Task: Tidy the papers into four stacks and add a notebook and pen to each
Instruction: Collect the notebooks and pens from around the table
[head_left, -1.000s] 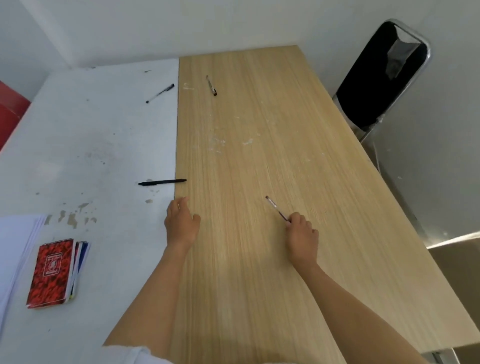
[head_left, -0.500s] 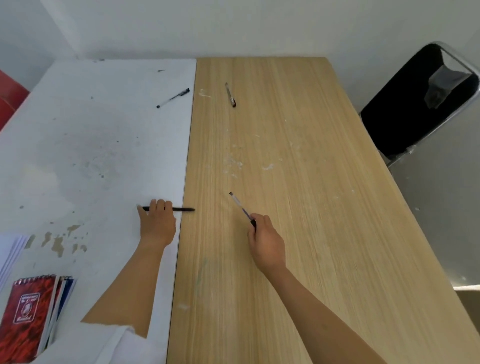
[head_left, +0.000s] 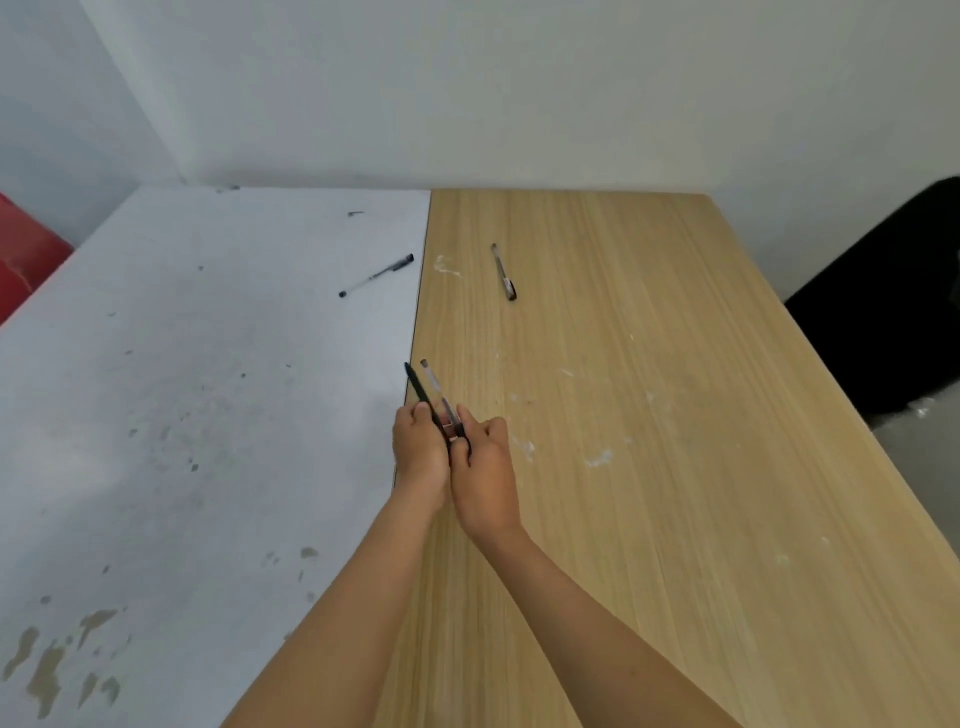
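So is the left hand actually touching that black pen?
Touching. The head view shows the left hand with fingers curled round the black pen, whose tip sticks out above the fist.

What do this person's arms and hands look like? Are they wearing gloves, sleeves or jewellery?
Both arms are bare from the frame's lower edge to the wrist. The left hand and right hand wear no gloves. No sleeve, watch, bracelet or ring shows in this view.

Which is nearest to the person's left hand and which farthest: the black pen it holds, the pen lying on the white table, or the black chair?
1. black pen, held in the left hand.
2. pen on the white table, ahead, slightly left.
3. black chair, far right.
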